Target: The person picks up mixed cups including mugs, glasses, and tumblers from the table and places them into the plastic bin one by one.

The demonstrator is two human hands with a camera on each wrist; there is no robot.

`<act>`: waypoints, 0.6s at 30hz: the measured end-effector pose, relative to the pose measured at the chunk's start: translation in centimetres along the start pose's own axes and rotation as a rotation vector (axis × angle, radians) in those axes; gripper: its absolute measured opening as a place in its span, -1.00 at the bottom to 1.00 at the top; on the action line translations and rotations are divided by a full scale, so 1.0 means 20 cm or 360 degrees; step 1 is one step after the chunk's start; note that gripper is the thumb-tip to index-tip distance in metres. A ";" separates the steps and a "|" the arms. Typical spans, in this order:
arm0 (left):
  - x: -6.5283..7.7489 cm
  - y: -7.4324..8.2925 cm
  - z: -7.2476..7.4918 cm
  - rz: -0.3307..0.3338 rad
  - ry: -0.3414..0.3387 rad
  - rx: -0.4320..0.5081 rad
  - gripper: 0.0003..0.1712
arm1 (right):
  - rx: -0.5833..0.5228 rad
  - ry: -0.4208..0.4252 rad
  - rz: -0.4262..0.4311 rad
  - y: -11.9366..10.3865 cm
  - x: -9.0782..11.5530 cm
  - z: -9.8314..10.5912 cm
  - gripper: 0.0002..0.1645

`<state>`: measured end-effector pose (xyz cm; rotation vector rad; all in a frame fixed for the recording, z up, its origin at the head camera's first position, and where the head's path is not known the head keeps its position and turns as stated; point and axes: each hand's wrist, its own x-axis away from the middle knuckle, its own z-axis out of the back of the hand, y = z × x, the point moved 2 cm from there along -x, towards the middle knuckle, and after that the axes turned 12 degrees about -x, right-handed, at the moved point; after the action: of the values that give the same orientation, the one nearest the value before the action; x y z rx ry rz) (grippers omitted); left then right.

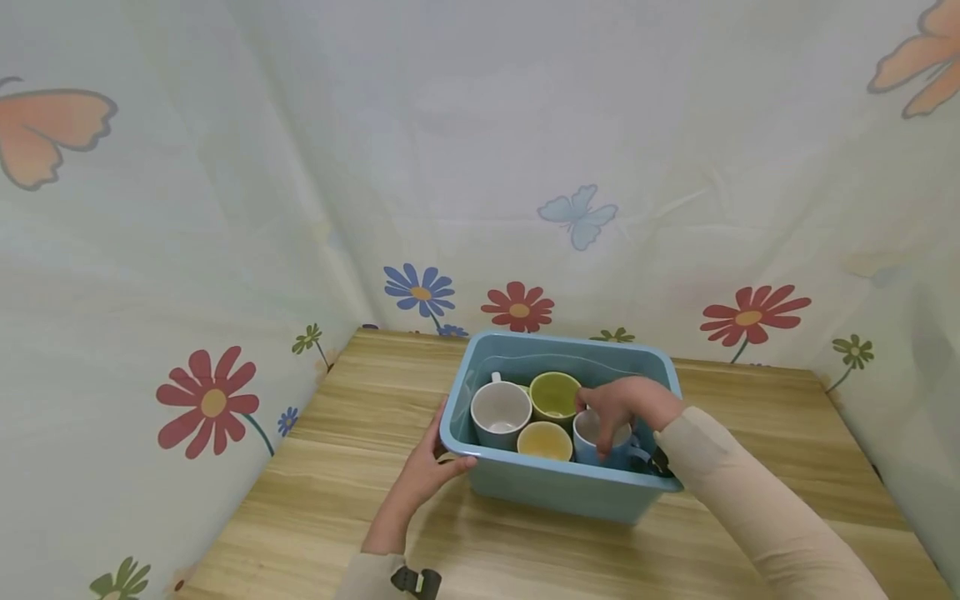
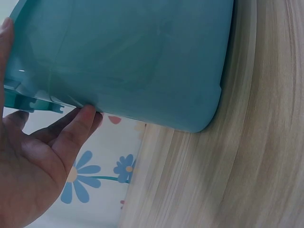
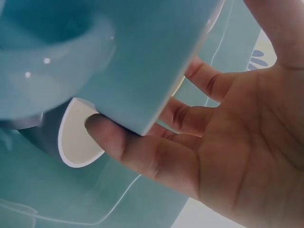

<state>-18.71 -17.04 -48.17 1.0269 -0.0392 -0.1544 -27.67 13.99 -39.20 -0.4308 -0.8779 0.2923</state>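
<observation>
A light blue mug stands at the right inside a blue plastic bin. My right hand reaches down over the mug and holds it at the rim, with fingers about the edge in the right wrist view. My left hand grips the bin's left front corner, thumb at the front rim and fingers along the side. Beside the blue mug are a yellow mug, a green mug and a white mug. A dark mug with a white inside shows below it in the right wrist view.
The bin stands on a wood-grain table. A pale cloth with printed flowers and butterflies hangs behind and at both sides. My right forearm crosses the bin's right front corner and hides part of its inside.
</observation>
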 end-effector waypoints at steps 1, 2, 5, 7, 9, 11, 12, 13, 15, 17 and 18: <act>0.00 0.00 0.00 -0.0003 -0.0001 0.0000 0.25 | -0.0002 0.0002 -0.0003 0.00 0.00 0.00 -0.13; 0.00 0.00 0.00 -0.0003 0.0000 0.0002 0.25 | -0.0005 0.0002 -0.0008 0.00 0.00 0.00 -0.13; 0.00 0.00 0.00 -0.0005 0.0000 0.0003 0.25 | -0.0002 -0.0007 -0.0021 0.00 0.00 0.00 -0.14; 0.00 0.00 0.00 -0.0002 -0.0002 0.0000 0.25 | 0.0017 -0.0013 -0.0020 0.00 -0.01 -0.01 -0.16; 0.00 -0.01 0.00 0.0008 -0.0004 0.0000 0.25 | 0.0033 -0.0022 -0.0017 0.00 -0.02 -0.02 -0.18; 0.00 -0.01 0.00 0.0013 -0.0003 -0.0002 0.25 | 0.0047 -0.0033 -0.0018 0.00 -0.03 -0.02 -0.19; 0.00 -0.01 0.00 0.0015 -0.0002 -0.0002 0.24 | 0.0051 -0.0036 -0.0019 0.00 -0.03 -0.03 -0.19; 0.00 -0.01 0.00 0.0016 -0.0002 -0.0002 0.24 | 0.0054 -0.0039 -0.0020 0.00 -0.04 -0.03 -0.20; 0.00 0.00 0.00 0.0016 0.0000 -0.0003 0.24 | 0.0050 -0.0039 -0.0027 0.00 -0.04 -0.03 -0.22; 0.00 0.00 0.00 0.0012 -0.0001 -0.0004 0.24 | 0.0056 -0.0035 -0.0034 -0.01 -0.04 -0.03 -0.24; 0.00 0.00 0.00 0.0008 -0.0003 -0.0007 0.24 | 0.0059 -0.0029 -0.0036 -0.01 -0.04 -0.04 -0.25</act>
<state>-18.76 -17.06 -48.22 1.0223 -0.0430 -0.1505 -27.60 13.31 -40.08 -0.3842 -0.8932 0.2914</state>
